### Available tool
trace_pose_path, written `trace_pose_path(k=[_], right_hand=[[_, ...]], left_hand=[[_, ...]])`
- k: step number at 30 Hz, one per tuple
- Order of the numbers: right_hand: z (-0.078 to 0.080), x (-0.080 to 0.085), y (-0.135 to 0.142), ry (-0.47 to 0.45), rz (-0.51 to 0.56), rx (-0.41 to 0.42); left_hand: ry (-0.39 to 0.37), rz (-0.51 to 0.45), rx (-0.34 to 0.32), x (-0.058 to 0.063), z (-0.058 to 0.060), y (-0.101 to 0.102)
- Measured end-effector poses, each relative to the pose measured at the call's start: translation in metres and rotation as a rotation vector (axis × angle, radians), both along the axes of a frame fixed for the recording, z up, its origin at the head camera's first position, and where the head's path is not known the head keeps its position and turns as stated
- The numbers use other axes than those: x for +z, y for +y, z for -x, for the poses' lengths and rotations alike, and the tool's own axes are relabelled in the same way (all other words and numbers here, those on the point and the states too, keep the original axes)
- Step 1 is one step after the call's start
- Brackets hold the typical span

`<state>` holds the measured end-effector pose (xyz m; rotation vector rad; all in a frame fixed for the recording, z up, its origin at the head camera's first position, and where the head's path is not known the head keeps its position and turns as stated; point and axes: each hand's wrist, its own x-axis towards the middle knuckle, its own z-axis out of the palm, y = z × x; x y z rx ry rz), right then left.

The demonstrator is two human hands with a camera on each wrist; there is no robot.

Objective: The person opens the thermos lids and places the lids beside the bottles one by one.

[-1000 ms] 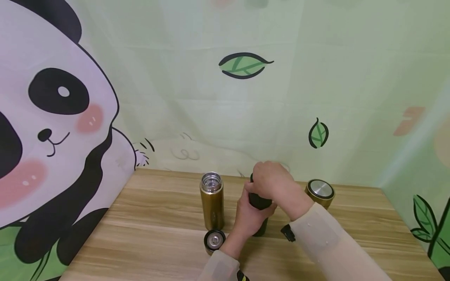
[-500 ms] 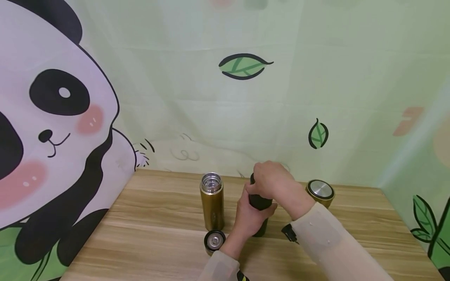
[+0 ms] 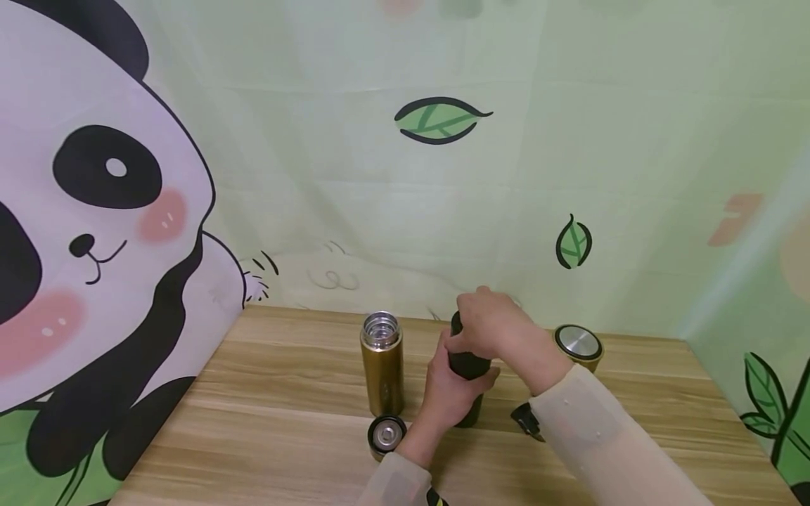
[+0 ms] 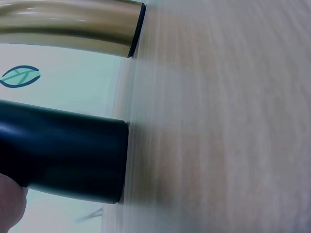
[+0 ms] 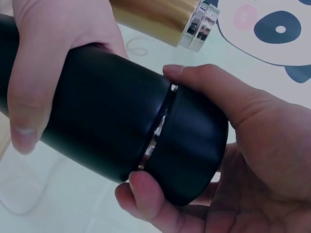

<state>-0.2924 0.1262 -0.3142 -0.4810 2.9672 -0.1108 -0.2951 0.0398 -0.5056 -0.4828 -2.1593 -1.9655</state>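
A black thermos bottle (image 3: 468, 364) stands upright on the table, its base seen in the left wrist view. My left hand (image 3: 446, 388) grips its body, fingers wrapped around it below the top. Over the top, my right hand (image 3: 496, 325) holds the black lid (image 5: 197, 138) between thumb and fingers. A thin gap with shiny metal shows between lid and body in the right wrist view. Left of it stands a gold thermos bottle (image 3: 383, 379), its steel mouth uncovered. In front of that, a loose lid (image 3: 386, 436) lies with its inside up, beside my left wrist.
A gold container (image 3: 577, 344) with a silver-topped, black-rimmed lid stands at the back right, partly behind my right forearm. The wooden table (image 3: 266, 400) ends at a cloth backdrop (image 3: 354, 176) printed with a panda and leaves.
My right hand has turned slightly on the lid, and its wrist and sleeve have shifted a little to the right. The left hand and the bottles stay in place.
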Motion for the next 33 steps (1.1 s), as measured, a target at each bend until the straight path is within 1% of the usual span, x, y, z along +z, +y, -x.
trace_pose_path(k=[5, 7, 13, 19, 28, 33], right_hand=[[0.0006, 0.0027, 0.0029, -0.005, -0.037, 0.061], [0.0008, 0.0033, 0.0035, -0.012, -0.045, 0.074], [0.002, 0.0023, 0.0044, -0.02, -0.051, 0.088], [0.0023, 0.0017, 0.0053, -0.036, -0.031, 0.094], [0.0016, 0.0031, 0.0062, -0.049, -0.005, 0.112], [0.001, 0.0043, 0.0062, -0.049, -0.021, 0.136]], left_hand=[[-0.003, 0.021, 0.011, 0.0015, -0.0016, 0.0003], [0.001, 0.028, 0.016, 0.0019, -0.0023, 0.0004], [0.009, 0.032, 0.02, 0.0027, -0.0028, 0.0002], [-0.007, 0.025, 0.01, 0.0037, -0.0028, -0.0004], [-0.011, 0.023, 0.017, 0.0021, -0.0015, -0.0009], [-0.013, 0.021, 0.018, 0.0015, -0.0008, -0.0007]])
